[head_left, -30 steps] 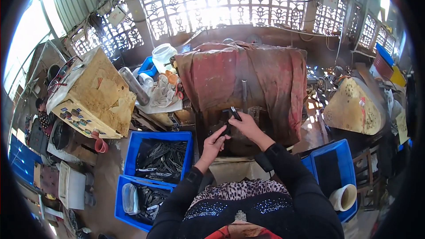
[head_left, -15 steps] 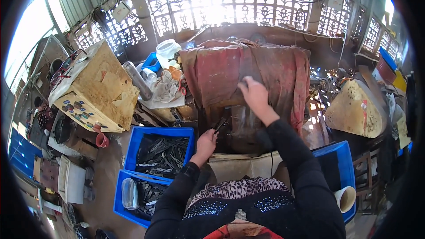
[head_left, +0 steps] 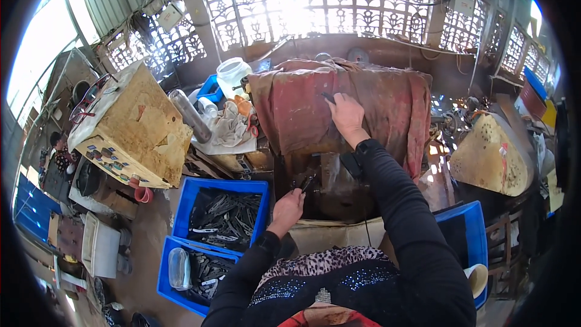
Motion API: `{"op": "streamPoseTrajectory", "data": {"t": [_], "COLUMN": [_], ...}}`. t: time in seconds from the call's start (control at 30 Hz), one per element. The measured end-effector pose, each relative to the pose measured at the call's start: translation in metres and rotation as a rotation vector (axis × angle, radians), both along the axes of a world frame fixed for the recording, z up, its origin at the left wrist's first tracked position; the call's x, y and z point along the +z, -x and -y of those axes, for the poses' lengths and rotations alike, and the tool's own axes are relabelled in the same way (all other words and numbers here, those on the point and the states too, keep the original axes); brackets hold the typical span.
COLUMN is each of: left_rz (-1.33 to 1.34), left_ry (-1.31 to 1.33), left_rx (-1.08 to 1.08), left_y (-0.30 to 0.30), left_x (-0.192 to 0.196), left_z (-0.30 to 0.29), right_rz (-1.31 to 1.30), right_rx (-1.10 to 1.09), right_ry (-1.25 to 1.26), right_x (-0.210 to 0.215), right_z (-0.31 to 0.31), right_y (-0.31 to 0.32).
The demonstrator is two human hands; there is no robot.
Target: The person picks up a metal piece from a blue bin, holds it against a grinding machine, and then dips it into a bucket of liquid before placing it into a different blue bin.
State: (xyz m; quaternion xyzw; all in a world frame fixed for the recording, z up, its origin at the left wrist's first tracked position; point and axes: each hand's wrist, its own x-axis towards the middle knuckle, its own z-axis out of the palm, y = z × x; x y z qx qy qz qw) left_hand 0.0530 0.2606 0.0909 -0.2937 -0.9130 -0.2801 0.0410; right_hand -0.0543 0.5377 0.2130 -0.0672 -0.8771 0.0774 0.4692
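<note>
A dark, slim metal piece juts from my left hand, whose fingers are closed around its lower end. That hand is at the open front of a dark, dusty work box; the exact kind of piece is too small to tell. A stained red cloth drapes over the top of the box. Farther up, my right hand is over this cloth, its fingers pinched on a small dark piece. Part of that piece is hidden by the fingers.
To my left are two blue bins of flat dark pieces, the nearer also holding a clear plastic container. Another blue bin is at my right. A stained control box stands far left, near a clear jar.
My right hand has shifted slightly, and a dark piece now shows at its fingertips. My left hand has moved a little right with its piece. The view has tilted slightly.
</note>
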Motion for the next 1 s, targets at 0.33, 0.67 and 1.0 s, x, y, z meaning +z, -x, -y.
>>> {"op": "streamPoseTrajectory", "data": {"t": [0.33,0.67,1.0], "left_rz": [0.477,0.612,0.597], "left_ry": [-0.334,-0.572,-0.641], "left_rx": [-0.050,0.072,0.099], "left_y": [0.008,0.007,0.001], "left_x": [-0.011,-0.006,-0.012], "left_z": [0.009,0.005,0.004], "right_rz": [-0.056,-0.099,-0.036], "right_rx": [0.099,0.120,0.043], "right_ry": [-0.008,-0.002,-0.002], "right_x": [-0.003,-0.008,-0.006], "right_z": [-0.002,-0.005,0.003], "right_y": [0.007,0.009,-0.001]}}
